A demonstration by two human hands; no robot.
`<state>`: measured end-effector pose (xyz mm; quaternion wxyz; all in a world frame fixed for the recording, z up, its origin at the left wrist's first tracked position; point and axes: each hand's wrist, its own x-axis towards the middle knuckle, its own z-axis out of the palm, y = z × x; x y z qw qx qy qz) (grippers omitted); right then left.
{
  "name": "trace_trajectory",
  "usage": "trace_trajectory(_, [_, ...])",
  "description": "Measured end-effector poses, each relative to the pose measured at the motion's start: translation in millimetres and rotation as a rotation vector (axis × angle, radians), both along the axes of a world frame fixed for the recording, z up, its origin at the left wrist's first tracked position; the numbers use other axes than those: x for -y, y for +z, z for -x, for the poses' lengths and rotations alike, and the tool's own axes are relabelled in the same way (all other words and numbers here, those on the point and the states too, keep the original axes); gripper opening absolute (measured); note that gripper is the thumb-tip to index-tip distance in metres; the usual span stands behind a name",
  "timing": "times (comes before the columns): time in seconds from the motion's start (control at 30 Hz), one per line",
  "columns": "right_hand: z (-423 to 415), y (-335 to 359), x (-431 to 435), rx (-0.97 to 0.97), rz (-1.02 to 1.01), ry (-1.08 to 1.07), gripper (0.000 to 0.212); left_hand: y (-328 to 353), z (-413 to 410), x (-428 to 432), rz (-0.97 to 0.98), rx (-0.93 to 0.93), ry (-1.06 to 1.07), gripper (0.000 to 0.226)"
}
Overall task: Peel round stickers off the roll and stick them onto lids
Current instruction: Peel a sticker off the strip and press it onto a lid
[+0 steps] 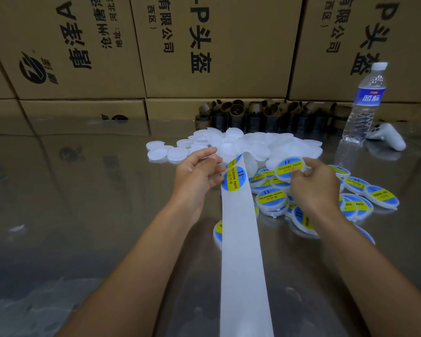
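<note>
A shiny steel table stands against a wall of brown cardboard boxes. The left hand pinches the white paper strip beside a round sticker. The right hand pinches a labelled lid above the finished lids.

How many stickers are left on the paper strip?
2: one whole sticker beside the left hand, a second sticker just above it, partly hidden at the bend of the strip. More may be hidden beyond.
</note>
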<state>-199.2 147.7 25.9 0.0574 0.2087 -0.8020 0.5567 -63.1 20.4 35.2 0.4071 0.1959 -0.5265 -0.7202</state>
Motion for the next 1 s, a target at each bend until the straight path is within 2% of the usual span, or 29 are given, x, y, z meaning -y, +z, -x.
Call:
trace_trajectory(0.13, [5,-5,-2,0.026,-0.135,-0.038,0.043,-2,-2,7,-0.032,0.015,0.062,0.016])
trace_trajectory(0.3, [3,-6,-6,-0.002,-0.205,-0.076,0.033,-6,-2,13,-0.013,0.084,0.144,0.016])
trace_trajectory(0.47, [0,-2,-6,-0.046,-0.109,-0.090,0.025,-13,0,19,0.015,0.144,0.203,0.016])
trace_trajectory(0.6, [-13,4,-2,-0.171,0.030,-0.055,0.019,-20,6,32,0.089,0.243,0.317,0.021])
trace_trajectory(0.7, [-26,3,1,-0.347,-0.061,0.032,0.020,-24,13,50,0.219,0.353,0.384,0.018])
trace_trajectory(0.8, [-31,2,2,-0.495,-0.223,0.064,0.026,-30,20,68,0.397,0.532,0.414,0.024])
trace_trajectory(0.9, [-32,2,2,-0.566,-0.342,0.064,0.030,-36,29,81,0.656,0.761,0.393,0.033])
trace_trajectory(1.0, [-31,2,2,-0.594,-0.405,0.063,0.032,-39,37,88,0.787,0.882,0.324,0.034])
